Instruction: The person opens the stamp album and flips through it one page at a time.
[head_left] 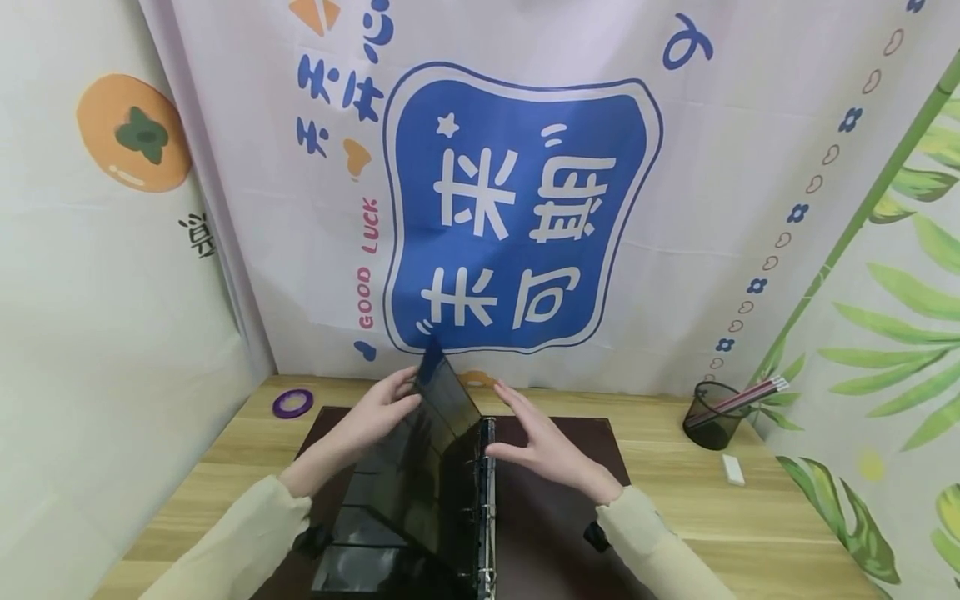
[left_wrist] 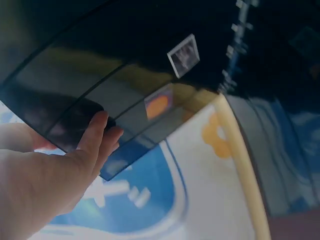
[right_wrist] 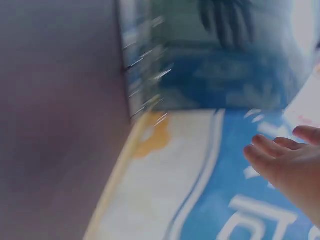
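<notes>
A dark brown ring binder (head_left: 600, 433) lies spread on the table, its metal ring spine (head_left: 489, 500) running down the middle. My left hand (head_left: 378, 408) pinches the outer edge of a black, glossy pocket page (head_left: 453, 400), which stands tilted up from the rings. In the left wrist view, fingers lie across the page's face near its corner, and two small pictures (left_wrist: 184, 56) show on it. More black pages rest on the left cover. My right hand (head_left: 542, 442), fingers spread and holding nothing, hovers over the right cover beside the rings.
A purple tape roll (head_left: 292, 403) lies at the back left of the wooden table (head_left: 780, 517). At the back right stand a black mesh cup (head_left: 708, 429) with several pencils (head_left: 750, 394) and a white eraser (head_left: 732, 470). A printed cloth (head_left: 675, 250) hangs behind.
</notes>
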